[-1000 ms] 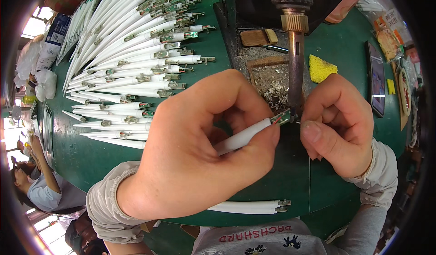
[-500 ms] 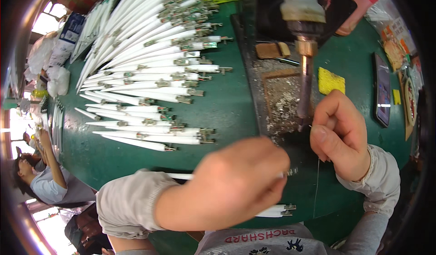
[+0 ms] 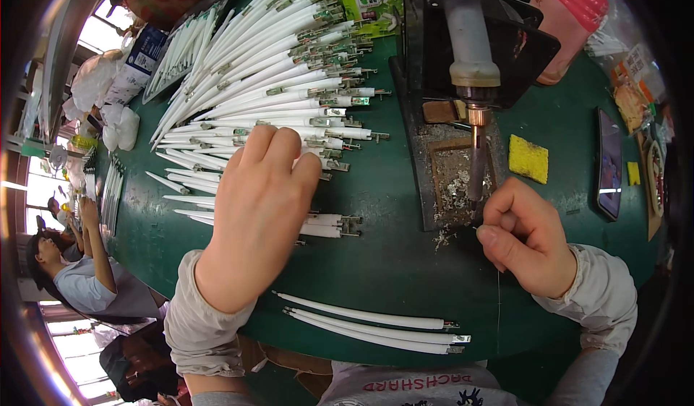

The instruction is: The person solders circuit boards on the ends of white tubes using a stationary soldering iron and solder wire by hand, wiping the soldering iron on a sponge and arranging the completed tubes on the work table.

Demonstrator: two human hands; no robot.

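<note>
Closest to me, three slim white tapered tubes (image 3: 369, 311) lie near the edge of the green tabletop (image 3: 347, 268), one just apart from two lying side by side, small circuit boards with metal contacts at their right ends. They look smooth and rounded, so I'd judge a dragging sleeve could roll them off.

Past them, the right hand (image 3: 531, 243) pinches a hair-thin solder wire (image 3: 499, 297) between thumb and forefinger, remaining fingers curled in. The wire trails toward the table edge, where it might snag. Those fingertips sit near the tip of the soldering iron (image 3: 474, 77); if it is hot, a small sideways slip could burn them.

The left hand (image 3: 256, 211) is over the lower part of a large fan of white tubes (image 3: 260, 62), fingers bent downward. Their tips are hidden from me, so I can't tell whether they pinch a tube. The fan is layered and crowded; a careless knock could bend exposed contacts or set tubes sliding.

Under the iron, a brown-framed tray (image 3: 432, 160) holds crumbly silvery flakes, some scattered past its near edge. Beside it lies a square yellow sponge (image 3: 528, 159), porous and scorched-looking along its top. Farther back stands a glossy pink-lidded container (image 3: 571, 26).
</note>
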